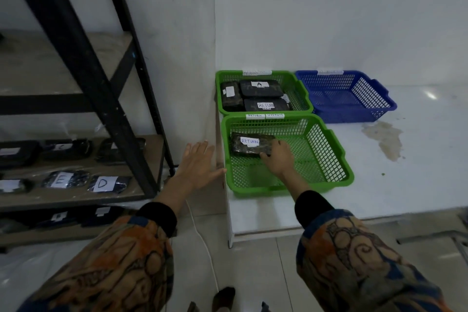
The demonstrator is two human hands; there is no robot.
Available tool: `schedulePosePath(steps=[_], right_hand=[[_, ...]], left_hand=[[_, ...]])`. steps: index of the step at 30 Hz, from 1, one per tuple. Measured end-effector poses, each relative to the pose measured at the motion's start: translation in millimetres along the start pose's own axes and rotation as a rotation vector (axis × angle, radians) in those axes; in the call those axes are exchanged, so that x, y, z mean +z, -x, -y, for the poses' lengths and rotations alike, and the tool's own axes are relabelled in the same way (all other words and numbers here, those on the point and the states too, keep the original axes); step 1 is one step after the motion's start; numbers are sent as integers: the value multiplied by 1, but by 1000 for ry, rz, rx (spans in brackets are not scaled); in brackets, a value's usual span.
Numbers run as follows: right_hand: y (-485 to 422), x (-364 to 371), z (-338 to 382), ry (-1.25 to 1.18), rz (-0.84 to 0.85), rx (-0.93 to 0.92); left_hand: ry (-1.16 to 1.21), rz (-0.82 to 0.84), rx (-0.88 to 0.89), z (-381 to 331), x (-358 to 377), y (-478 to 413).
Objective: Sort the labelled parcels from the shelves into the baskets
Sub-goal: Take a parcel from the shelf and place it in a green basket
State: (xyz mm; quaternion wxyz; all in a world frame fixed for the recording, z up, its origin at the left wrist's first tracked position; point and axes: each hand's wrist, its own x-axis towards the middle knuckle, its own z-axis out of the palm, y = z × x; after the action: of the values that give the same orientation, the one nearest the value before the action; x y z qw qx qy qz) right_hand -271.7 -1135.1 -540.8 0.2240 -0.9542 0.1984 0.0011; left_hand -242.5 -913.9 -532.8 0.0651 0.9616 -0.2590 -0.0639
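The right hand (277,157) reaches into the near green basket (329,159) and grips the right end of a black parcel (249,145) with a white RETURN label, fingers curled over its top and thumb against its near edge. This parcel sits low in the far left part of the basket, slightly askew. The left hand (197,164) is wide open, fingers straight and spread, palm down, holding nothing. It hovers just left of that basket with the thumb tip at the left rim, and I cannot tell whether it touches. Three baskets stand on the white table (417,172): two green, one behind the other, and a blue basket (354,99) just right of the far green basket (301,88). The far green basket holds three black parcels: the parcel marked A (260,87), a second RETURN parcel (266,105) nearer, and a small-label parcel (230,95) at the left. The near basket holds only the gripped parcel and carries two tags on its far rim, RETURN and OVERDUE. On the black-framed shelves (83,63) at the left, one board holds six parcels in two rows of three, among them the parcel marked E (63,180) and the parcel marked D (106,183). The board below shows at least two more, partly hidden. A brownish stain (385,139) marks the table right of the near basket
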Motion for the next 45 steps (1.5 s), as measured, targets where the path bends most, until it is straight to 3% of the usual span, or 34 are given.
schedulePosePath(steps=[5, 13, 23, 36, 45], right_hand=[[57, -16, 28, -31, 1, -145], [152, -16, 98, -44, 44, -384], [222, 19, 228, -57, 73, -625], [266, 84, 451, -189, 16, -696], [250, 100, 549, -189, -24, -673]], left_hand=[[-114, -12, -82, 4, -15, 68], [-82, -64, -284, 27, -48, 187], [-78, -135, -502, 123, -88, 295], [-161, -165, -550, 340, -166, 381], [-182, -260, -517, 431, -225, 381]])
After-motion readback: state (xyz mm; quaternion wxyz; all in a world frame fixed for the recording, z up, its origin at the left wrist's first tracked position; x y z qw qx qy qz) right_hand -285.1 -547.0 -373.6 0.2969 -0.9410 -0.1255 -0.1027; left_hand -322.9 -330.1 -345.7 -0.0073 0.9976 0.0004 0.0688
